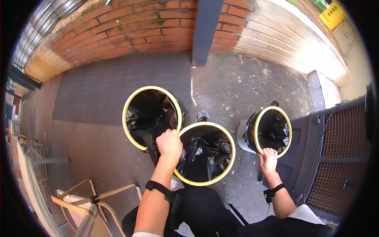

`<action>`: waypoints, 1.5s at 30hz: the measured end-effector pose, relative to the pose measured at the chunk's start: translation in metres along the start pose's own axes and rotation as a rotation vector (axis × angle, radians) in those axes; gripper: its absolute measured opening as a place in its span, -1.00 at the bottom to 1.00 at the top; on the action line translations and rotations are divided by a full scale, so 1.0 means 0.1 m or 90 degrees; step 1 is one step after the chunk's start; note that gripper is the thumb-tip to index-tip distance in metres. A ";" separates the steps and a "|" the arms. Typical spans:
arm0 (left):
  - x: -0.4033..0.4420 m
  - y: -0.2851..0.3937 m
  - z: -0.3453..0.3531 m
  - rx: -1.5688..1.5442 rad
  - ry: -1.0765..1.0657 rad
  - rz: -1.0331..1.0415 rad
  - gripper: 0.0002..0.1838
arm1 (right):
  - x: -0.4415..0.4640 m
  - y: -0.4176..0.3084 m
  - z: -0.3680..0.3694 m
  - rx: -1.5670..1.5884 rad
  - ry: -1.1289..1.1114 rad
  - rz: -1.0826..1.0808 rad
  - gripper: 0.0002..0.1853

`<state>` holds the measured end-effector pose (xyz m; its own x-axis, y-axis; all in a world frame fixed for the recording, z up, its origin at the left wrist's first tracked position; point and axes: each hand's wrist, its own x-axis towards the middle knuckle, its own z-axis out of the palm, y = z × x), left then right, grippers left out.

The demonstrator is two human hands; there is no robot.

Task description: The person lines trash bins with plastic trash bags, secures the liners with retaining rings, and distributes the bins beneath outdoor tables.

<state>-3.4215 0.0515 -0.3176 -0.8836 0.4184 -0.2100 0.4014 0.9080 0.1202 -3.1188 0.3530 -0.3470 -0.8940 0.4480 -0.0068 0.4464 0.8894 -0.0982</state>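
Observation:
Three bins with yellow rims and black plastic liners are in front of me. My left hand (169, 144) is closed at the near side of the left bin (124, 114), where its rim meets that of the middle bin (233, 152). Whether the fingers also take in the middle rim is hidden. My right hand (269, 160) grips the near edge of the right bin (291, 134), which leans a little and shows a pale outer wall. A black liner (197, 152) hangs loosely inside the middle bin.
A folding chair (94, 199) with a tan frame stands at lower left. On the right is a large dark plastic unit with grilles (341, 144). A brick wall (158, 27) and a grey post (205, 33) close off the back. A dark ribbed mat (87, 94) lies on the floor.

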 end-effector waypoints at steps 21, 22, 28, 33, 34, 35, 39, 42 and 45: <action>-2.95 -0.09 -1.99 -0.320 -0.004 -0.352 -0.88 | -0.25 -0.90 -2.67 0.201 -0.031 0.062 -0.79; -2.94 -0.32 -1.53 -0.326 0.010 -0.341 -0.88 | -0.32 -1.09 -2.26 0.202 0.001 0.053 -0.79; -4.44 -0.10 -1.33 -0.408 -0.019 -0.493 -0.83 | -0.69 -1.35 -2.62 0.177 -0.032 -0.084 -0.79; -5.88 -0.07 -1.07 -0.462 -0.003 -0.657 -0.75 | -1.17 -1.82 -2.73 0.197 -0.093 -0.194 -0.81; -6.24 -0.07 -1.04 -0.470 0.004 -0.684 -0.74 | -1.31 -1.96 -2.78 0.197 -0.099 -0.229 -0.82; -6.61 -0.10 -0.98 -0.478 0.012 -0.711 -0.73 | -1.48 -2.11 -2.80 0.212 -0.094 -0.262 -0.83; -8.07 -0.19 -0.69 -0.505 0.005 -0.841 -0.80 | -2.39 -2.60 -2.74 0.228 -0.133 -0.392 -0.86; -9.16 -0.28 -0.52 -0.482 0.037 -0.908 -0.81 | -3.05 -2.91 -2.67 0.173 -0.142 -0.513 -0.87; -10.14 -0.44 -0.55 -0.457 0.041 -0.976 -0.85 | -3.70 -3.22 -2.76 0.176 -0.166 -0.556 -0.86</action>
<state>-2.5561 -0.4144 -0.0568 -0.3419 -0.7903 -0.5084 -0.9372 0.2472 0.2459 -2.9213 -0.0739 -0.0379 -0.9026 -0.4288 -0.0389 -0.3780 0.8324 -0.4053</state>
